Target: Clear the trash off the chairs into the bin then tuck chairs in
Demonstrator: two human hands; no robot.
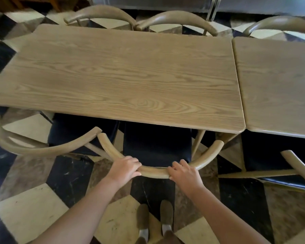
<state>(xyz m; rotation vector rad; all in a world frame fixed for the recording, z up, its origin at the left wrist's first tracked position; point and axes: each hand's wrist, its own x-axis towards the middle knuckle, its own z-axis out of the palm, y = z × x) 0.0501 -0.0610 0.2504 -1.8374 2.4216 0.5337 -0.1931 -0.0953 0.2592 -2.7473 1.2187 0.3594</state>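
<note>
The left hand [125, 167] and right hand [184, 173] curl their fingers around the curved pale-wood backrest [155, 170] of a dark-seated chair [157, 143], its seat partly under the near edge of the wood-grain surface [123, 74], two more curved-back chairs [176, 19] beyond.

Bare forearms [81, 206] (no sleeves showing), olive-brown slip-on shoes [143, 215], pale socks [144, 233], brown trouser hems [169, 239]

I count six chairs: three on the far side [102, 14] [178, 19] [280, 23] and three near me [42, 147] [155, 170] [298, 164]. There are two wooden surfaces [113, 73] [278, 85]. I see two hands [125, 167] [185, 173] and two shoes [142, 217] [166, 213].
</note>
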